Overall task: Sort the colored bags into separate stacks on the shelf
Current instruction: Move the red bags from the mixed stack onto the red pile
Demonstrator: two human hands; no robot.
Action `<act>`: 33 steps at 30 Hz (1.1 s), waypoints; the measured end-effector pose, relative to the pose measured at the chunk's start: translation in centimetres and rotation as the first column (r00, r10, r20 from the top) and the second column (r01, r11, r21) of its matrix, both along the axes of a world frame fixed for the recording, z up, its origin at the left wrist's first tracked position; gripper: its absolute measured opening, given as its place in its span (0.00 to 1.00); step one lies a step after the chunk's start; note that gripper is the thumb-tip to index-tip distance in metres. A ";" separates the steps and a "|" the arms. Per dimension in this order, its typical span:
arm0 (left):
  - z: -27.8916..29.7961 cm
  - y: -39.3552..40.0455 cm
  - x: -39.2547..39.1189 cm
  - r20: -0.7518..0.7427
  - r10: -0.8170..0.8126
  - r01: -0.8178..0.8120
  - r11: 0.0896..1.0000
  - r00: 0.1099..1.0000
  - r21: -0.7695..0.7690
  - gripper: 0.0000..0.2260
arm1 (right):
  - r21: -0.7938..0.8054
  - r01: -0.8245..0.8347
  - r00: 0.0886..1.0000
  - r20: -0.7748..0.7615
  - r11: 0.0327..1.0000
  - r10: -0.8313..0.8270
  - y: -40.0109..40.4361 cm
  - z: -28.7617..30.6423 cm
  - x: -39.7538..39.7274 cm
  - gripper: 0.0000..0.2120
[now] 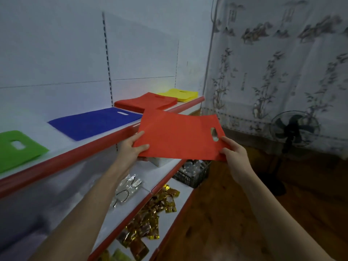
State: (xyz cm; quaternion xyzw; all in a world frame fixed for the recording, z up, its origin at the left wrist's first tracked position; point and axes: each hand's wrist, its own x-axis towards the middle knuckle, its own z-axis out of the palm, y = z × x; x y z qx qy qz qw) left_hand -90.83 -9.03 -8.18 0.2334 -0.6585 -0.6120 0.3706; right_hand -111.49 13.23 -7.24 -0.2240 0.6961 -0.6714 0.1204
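Both hands hold one red bag (178, 134) flat in the air, just in front of the top shelf (79, 153). The left hand (131, 147) pinches its near left corner, thumb on top and fingers out of sight below; the right hand (233, 153) pinches the near right corner beside the cut-out handle, thumb on the upper face. Held by two corners, the thin sheet stays spread and level (it would likely droop from one), which suits sliding it on flat.

Its likely home is the red stack (146, 102), lying just behind the bag's far edge on the shelf. The held bag's handle hole faces right while the stack's faces the back wall, so a turn seems needed before it lines up.

On the same shelf, the green bag (18, 147) lies at the near left, the blue bag (94, 122) between it and the red, and the yellow stack (179, 95) farthest along, touching or slightly under the red one (I cannot tell which). The shelf's raised red lip looks like the only hurdle.

Below, lower shelves carry clear packets (128, 187), gold-wrapped packets (150, 219) and a dark crate (192, 172). A standing fan (293, 129) waits by the patterned curtain (282, 63), well apart.
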 end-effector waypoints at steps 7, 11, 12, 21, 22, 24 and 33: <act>0.3 -6.3 -8.6 0.015 0.003 -0.003 1.000 1.000 -0.004 0.28 | -0.023 -0.041 0.999 -0.005 0.999 0.041 -6.0 -0.1 -9.8 0.24; 1.5 -8.8 -13.5 -0.005 0.020 -0.020 1.000 1.000 -0.021 0.30 | -0.091 -0.064 0.998 -0.014 0.994 0.063 -10.1 0.7 -16.2 0.21; 1.8 -9.2 -14.6 -0.005 0.033 -0.033 0.999 0.999 -0.020 0.31 | -0.102 -0.077 0.997 -0.025 0.992 0.074 -11.3 0.9 -17.9 0.21; 5.2 -12.8 -22.2 0.224 0.241 -0.216 0.967 0.944 -0.133 0.50 | -0.022 -0.268 0.948 -0.183 0.963 0.260 -24.1 3.9 -31.3 0.17; 5.4 -12.9 -22.5 0.273 0.281 -0.239 0.955 0.920 -0.176 0.52 | -0.002 -0.298 0.935 -0.204 0.955 0.291 -25.7 4.2 -32.3 0.16; 5.7 -13.1 -23.0 0.328 0.385 -0.309 0.915 0.863 -0.261 0.48 | 0.051 -0.364 0.896 -0.253 0.930 0.365 -28.9 4.9 -33.7 0.16; 5.2 -17.6 -22.0 0.501 0.675 -0.503 0.738 0.542 -0.450 0.62 | 0.219 -0.564 0.706 -0.372 0.796 0.602 -43.0 7.1 -34.8 0.12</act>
